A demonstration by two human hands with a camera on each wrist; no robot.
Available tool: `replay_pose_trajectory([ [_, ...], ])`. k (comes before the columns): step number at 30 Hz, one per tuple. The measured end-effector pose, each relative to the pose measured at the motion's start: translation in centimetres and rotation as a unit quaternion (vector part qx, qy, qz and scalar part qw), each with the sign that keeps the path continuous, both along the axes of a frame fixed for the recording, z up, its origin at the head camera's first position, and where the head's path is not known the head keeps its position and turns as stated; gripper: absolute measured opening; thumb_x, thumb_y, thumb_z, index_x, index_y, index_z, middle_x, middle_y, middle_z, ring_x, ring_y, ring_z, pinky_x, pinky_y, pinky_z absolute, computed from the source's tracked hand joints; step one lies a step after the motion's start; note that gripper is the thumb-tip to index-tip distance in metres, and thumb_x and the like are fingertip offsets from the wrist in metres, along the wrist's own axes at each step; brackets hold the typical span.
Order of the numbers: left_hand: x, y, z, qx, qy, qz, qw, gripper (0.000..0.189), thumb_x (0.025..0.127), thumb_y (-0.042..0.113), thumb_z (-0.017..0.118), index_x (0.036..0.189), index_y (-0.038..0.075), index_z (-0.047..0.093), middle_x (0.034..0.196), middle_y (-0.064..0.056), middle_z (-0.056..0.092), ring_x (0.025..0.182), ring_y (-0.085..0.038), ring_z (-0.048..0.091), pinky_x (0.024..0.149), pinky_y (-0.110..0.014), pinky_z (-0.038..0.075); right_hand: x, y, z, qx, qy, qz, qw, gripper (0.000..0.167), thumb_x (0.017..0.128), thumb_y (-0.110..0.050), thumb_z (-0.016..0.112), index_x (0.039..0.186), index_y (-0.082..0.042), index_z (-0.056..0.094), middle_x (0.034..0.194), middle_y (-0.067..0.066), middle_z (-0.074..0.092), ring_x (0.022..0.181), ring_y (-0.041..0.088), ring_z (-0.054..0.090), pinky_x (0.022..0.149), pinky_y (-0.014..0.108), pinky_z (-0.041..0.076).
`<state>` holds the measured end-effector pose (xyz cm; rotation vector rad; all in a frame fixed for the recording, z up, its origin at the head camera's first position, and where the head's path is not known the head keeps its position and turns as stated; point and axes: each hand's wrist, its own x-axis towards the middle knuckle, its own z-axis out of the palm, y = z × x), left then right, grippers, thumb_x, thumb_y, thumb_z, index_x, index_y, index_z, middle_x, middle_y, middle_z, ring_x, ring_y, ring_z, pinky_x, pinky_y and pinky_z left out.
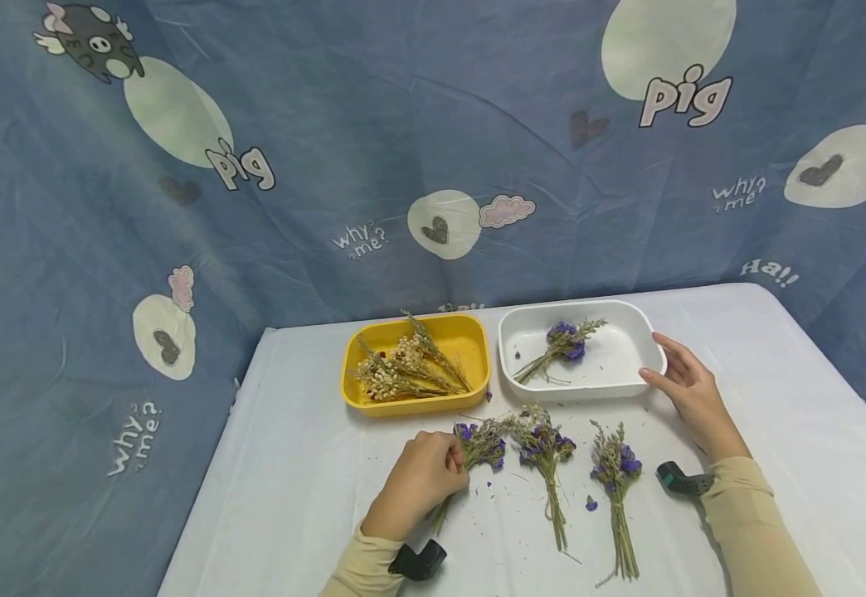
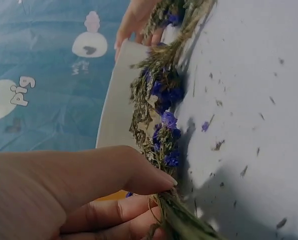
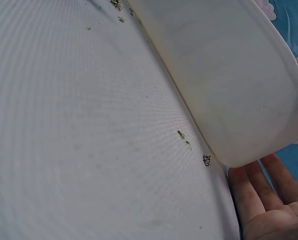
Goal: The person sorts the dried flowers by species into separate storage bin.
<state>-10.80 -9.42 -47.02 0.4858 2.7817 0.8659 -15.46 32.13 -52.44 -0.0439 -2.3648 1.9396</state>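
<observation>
My left hand [image 1: 421, 481] pinches a small bunch of dried purple flowers [image 1: 481, 444] by its stems, between thumb and fingers. In the left wrist view the thumb lies across the stems, below the purple blossoms [image 2: 168, 120]. At the right end of the white tray [image 1: 582, 391], my right hand [image 1: 690, 394] holds the corner, thumb near the front rim and fingers along the side. The right wrist view has the fingers against the tray's outer wall [image 3: 228, 85]. One purple bunch [image 1: 563, 342] lies inside this tray.
Two more purple bunches, a middle one [image 1: 545, 452] and a right one [image 1: 615, 473], lie on the white table. A yellow tray [image 1: 470, 332] left of the white one holds several cream-coloured bunches [image 1: 411, 365]. A loose blossom [image 1: 591, 503] and crumbs are scattered about. A blue curtain [image 1: 373, 166] hangs behind.
</observation>
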Motion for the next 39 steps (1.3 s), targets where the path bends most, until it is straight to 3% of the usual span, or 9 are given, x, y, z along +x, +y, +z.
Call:
replay_pose_trajectory([
  [3,-0.2,-0.3,0.3,0.018,-0.018,0.002,0.9997,0.015,0.077,0.002,0.074,0.073,0.013,0.065,0.060,0.010,0.051,0.054,-0.005,0.045,0.055,-0.019,0.040,0.0,0.0,0.0,0.000,-0.001,0.000,1.0000,0.076,0.100,-0.019,0.070,0.164,-0.024,0.028,0.173,0.015,0.019,0.159,0.035,0.024,0.110,0.006,0.040],
  [6,-0.4,-0.7,1.0,0.076,-0.058,-0.023,0.9952,0.010,0.079,0.003,0.076,0.077,0.011,0.069,0.064,0.008,0.059,0.057,-0.005,0.052,0.057,-0.020,0.047,0.0,0.0,0.1,-0.002,-0.001,0.000,1.0000,0.077,0.100,-0.019,0.070,0.164,-0.024,0.028,0.173,0.014,0.019,0.159,0.034,0.022,0.112,0.008,0.038],
  [10,-0.8,-1.0,1.5,0.158,-0.113,-0.060,0.9791,0.006,0.083,0.006,0.079,0.084,0.006,0.073,0.072,0.003,0.066,0.061,-0.005,0.058,0.059,-0.019,0.053,-0.1,0.1,0.2,-0.006,-0.001,-0.001,1.0000,0.077,0.100,-0.019,0.070,0.164,-0.024,0.029,0.173,0.015,0.019,0.159,0.033,0.023,0.112,0.007,0.039],
  [16,-0.9,-1.1,1.7,0.248,-0.146,-0.041,0.9569,0.010,0.085,0.005,0.081,0.091,0.001,0.074,0.080,-0.004,0.070,0.067,-0.007,0.062,0.064,-0.018,0.054,-0.1,0.1,0.1,-0.001,-0.001,-0.002,1.0000,0.077,0.100,-0.020,0.070,0.164,-0.024,0.029,0.172,0.017,0.021,0.158,0.029,0.028,0.108,0.005,0.041],
  [22,-0.7,-0.6,1.5,0.243,-0.132,-0.045,0.9599,0.012,0.086,0.010,0.081,0.094,0.002,0.075,0.083,-0.007,0.071,0.069,-0.008,0.062,0.064,-0.019,0.054,-0.1,0.1,0.0,0.001,-0.005,0.000,1.0000,0.077,0.100,-0.020,0.070,0.164,-0.023,0.029,0.172,0.017,0.021,0.157,0.026,0.031,0.107,0.005,0.042],
  [27,-1.0,-0.5,1.3,0.231,-0.126,-0.048,0.9634,0.012,0.088,0.013,0.081,0.095,0.004,0.075,0.083,-0.006,0.071,0.070,-0.008,0.063,0.064,-0.020,0.054,-0.3,0.0,0.0,0.005,-0.009,0.002,0.9999,0.076,0.101,-0.022,0.070,0.164,-0.025,0.028,0.172,0.017,0.021,0.157,0.031,0.029,0.109,0.007,0.041],
  [32,-1.8,-0.2,1.4,0.213,-0.120,-0.055,0.9682,0.012,0.089,0.017,0.080,0.096,0.008,0.075,0.083,-0.001,0.071,0.071,-0.007,0.063,0.065,-0.021,0.055,-0.3,0.1,-0.2,-0.001,-0.012,0.001,0.9999,0.077,0.100,-0.021,0.070,0.165,-0.025,0.027,0.173,0.016,0.019,0.158,0.036,0.025,0.111,0.008,0.040],
  [39,-3.5,0.2,2.4,0.181,-0.101,-0.057,0.9766,0.009,0.092,0.023,0.078,0.096,0.016,0.076,0.084,0.005,0.070,0.078,-0.011,0.064,0.072,-0.026,0.056,-0.2,0.2,-0.2,-0.004,-0.007,0.000,1.0000,0.077,0.100,-0.020,0.070,0.165,-0.024,0.028,0.172,0.016,0.020,0.158,0.031,0.028,0.108,0.006,0.041],
])
